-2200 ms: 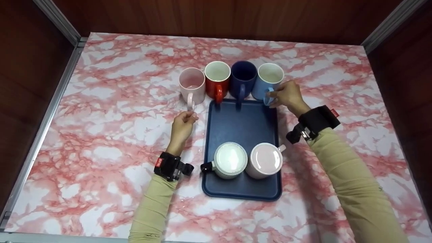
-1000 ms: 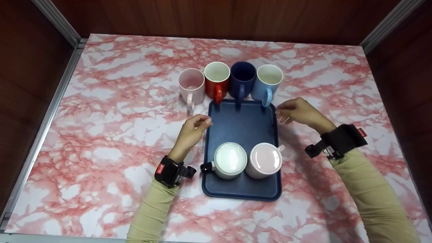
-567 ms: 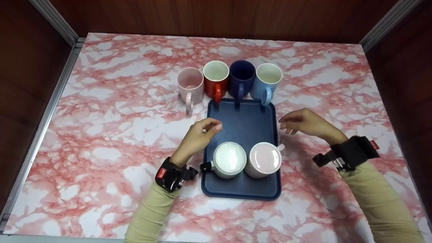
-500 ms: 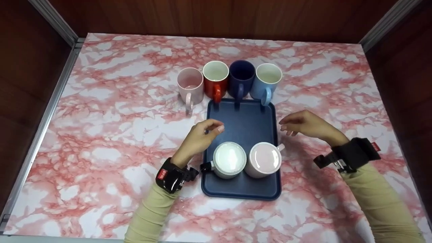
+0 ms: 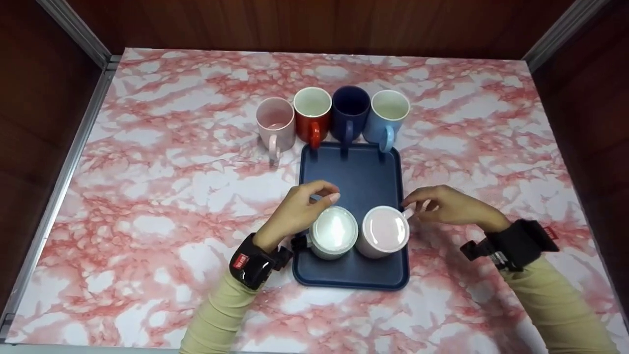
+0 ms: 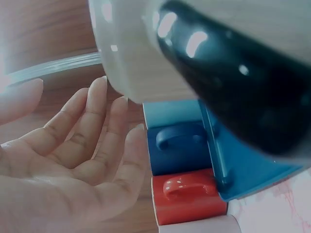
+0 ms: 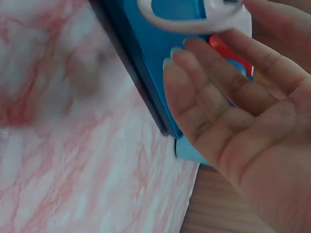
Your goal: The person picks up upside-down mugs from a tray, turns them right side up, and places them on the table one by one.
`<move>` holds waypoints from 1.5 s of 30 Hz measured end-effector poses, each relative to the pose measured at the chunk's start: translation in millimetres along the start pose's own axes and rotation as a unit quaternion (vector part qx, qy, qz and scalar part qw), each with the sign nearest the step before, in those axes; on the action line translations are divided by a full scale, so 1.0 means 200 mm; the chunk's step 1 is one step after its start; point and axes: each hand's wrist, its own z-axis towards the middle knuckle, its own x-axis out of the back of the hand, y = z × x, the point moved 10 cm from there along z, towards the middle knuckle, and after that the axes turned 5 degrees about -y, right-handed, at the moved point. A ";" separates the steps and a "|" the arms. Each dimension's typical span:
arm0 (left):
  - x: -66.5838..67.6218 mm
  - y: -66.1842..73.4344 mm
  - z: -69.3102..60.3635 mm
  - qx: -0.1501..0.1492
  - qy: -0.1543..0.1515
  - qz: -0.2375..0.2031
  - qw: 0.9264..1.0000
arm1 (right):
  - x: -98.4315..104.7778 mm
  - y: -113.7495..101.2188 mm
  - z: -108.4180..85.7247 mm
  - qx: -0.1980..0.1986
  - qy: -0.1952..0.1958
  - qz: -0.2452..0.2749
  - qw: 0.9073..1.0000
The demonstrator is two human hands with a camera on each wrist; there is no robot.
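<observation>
My left hand (image 5: pixel 300 210) hovers at the far side of a white mug (image 5: pixel 335 231) with a black handle (image 6: pixel 233 82), fingers loosely bent. In the left wrist view those fingers hold nothing. My right hand (image 5: pixel 452 206) reaches the handle of a pale pink mug (image 5: pixel 385 230), its thumb and fingers on either side of it. In the right wrist view the fingers are relaxed beside the handle (image 7: pixel 189 24) and not closed round it. Both mugs stand side by side on the near half of a dark blue tray (image 5: pixel 351 169).
Past the tray's far edge stand mugs in a row: pink (image 5: pixel 276 125), red (image 5: pixel 313 118), dark blue (image 5: pixel 351 113) and light blue (image 5: pixel 386 118), handles facing me. A red-and-white marbled tabletop (image 5: pixel 162 172) lies below, with brown wooden panels (image 5: pixel 314 24) around it.
The right hand has let go of the light blue mug's handle and come back to the pink mug on the tray. The left hand has moved right and nearer, over to the white mug.
</observation>
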 end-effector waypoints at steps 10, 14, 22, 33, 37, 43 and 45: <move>-0.05 0.04 0.00 -0.014 -0.016 0.034 0.999 | -0.05 -0.14 0.03 0.087 0.067 -0.121 0.987; -0.06 0.05 0.00 -0.018 -0.020 0.040 0.999 | -0.07 -0.17 0.03 0.083 0.088 -0.166 0.979; -0.07 0.06 0.00 -0.020 -0.026 0.045 0.998 | -0.09 -0.21 0.03 0.053 0.106 -0.258 0.959; -0.10 0.11 0.00 -0.033 -0.029 0.029 0.999 | -0.12 -0.28 0.03 0.086 0.118 -0.321 0.936; -0.10 0.13 0.00 -0.040 -0.026 0.026 0.999 | -0.14 -0.28 0.02 0.095 0.119 -0.317 0.936; -0.10 0.11 -0.01 -0.041 -0.019 0.022 0.999 | -0.12 -0.30 0.00 0.114 0.140 -0.304 0.936; -0.11 0.10 -0.01 -0.040 -0.019 0.020 0.999 | -0.11 -0.30 -0.01 0.115 0.147 -0.298 0.936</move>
